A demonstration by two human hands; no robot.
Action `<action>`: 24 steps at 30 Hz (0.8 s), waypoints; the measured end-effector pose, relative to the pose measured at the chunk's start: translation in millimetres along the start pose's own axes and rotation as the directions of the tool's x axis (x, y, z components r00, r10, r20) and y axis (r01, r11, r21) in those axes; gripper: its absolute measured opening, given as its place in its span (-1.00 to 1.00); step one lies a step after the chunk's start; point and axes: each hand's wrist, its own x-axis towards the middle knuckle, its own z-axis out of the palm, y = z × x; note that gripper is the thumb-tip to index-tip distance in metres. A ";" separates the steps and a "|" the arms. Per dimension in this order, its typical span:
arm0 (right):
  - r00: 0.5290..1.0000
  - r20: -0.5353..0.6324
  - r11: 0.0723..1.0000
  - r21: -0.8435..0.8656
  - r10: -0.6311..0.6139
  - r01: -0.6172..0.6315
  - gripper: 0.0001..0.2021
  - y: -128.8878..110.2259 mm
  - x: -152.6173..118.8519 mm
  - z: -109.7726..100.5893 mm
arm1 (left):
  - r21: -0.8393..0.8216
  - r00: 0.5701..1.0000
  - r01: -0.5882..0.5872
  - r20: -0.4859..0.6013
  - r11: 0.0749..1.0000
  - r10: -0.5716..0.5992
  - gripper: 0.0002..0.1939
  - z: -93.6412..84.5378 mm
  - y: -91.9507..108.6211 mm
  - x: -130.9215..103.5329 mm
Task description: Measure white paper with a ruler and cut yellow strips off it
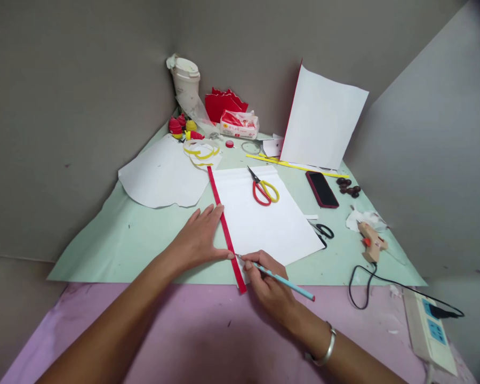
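My left hand lies flat, fingers and thumb spread, against a long red strip on the left edge of a white sheet. In my right hand is a light blue pencil, gripped near its point. The pencil's tip meets the strip close to my left thumb; whether it touches is too small to tell. On the sheet's upper part rest scissors with one red and one yellow handle. Black-handled scissors lie partly under the sheet's right edge.
To the right are a phone, dark round pieces and a glue gun with its cord running to a power strip. Cut white paper lies left. A white bucket and tissue pack stand behind; a white panel leans upright.
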 end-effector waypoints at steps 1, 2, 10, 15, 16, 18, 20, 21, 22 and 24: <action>1.000 -0.001 1.000 -0.001 0.002 -0.002 -0.79 0.6 -1.6 -0.2 | 0.005 1.000 -0.001 0.001 1.000 0.001 0.23 0.5 -0.4 0.2; 1.000 -0.001 1.000 -0.002 0.003 -0.003 -0.79 1.0 -3.4 -0.5 | 0.008 1.000 -0.003 0.002 1.000 0.003 0.22 0.9 -0.7 0.4; 1.000 0.007 1.000 0.009 -0.008 0.008 -0.79 1.5 -17.5 -3.7 | -0.004 1.000 -0.008 -0.005 1.000 0.008 0.20 -0.8 -0.2 -1.0; 1.000 0.016 1.000 0.016 -0.012 0.012 -0.79 0.2 -24.9 -6.4 | -0.028 1.000 -0.008 -0.011 1.000 0.007 0.21 -2.4 1.4 -0.8; 1.000 0.018 1.000 0.018 -0.013 0.012 -0.79 -0.2 -26.3 -6.9 | -0.034 1.000 -0.008 -0.011 0.999 0.008 0.20 -2.6 1.6 -0.6; 1.000 0.022 1.000 0.021 -0.009 0.009 -0.79 -1.2 -28.9 -8.0 | -0.038 1.000 -0.006 -0.009 0.999 0.006 0.20 -3.1 2.1 -0.4; 1.000 0.025 1.000 0.025 -0.001 0.000 -0.79 -2.8 -31.0 -9.1 | -0.022 1.000 -0.002 0.001 1.000 0.002 0.20 -3.6 2.5 -0.4; 1.000 0.026 1.000 0.028 0.006 -0.007 -0.78 -3.7 -31.8 -9.5 | -0.010 1.000 0.001 0.008 1.000 -0.001 0.20 -3.8 2.6 -0.4; 1.000 0.029 0.999 0.032 0.012 -0.012 -0.78 -4.7 -32.5 -10.0 | 0.002 1.000 0.003 0.015 1.000 -0.003 0.20 -3.9 2.7 -0.5; 0.999 0.040 0.999 0.034 0.016 -0.017 -0.77 -6.6 -33.8 -10.8 | 0.017 1.000 0.006 0.024 1.000 -0.006 0.20 -3.9 2.9 -0.6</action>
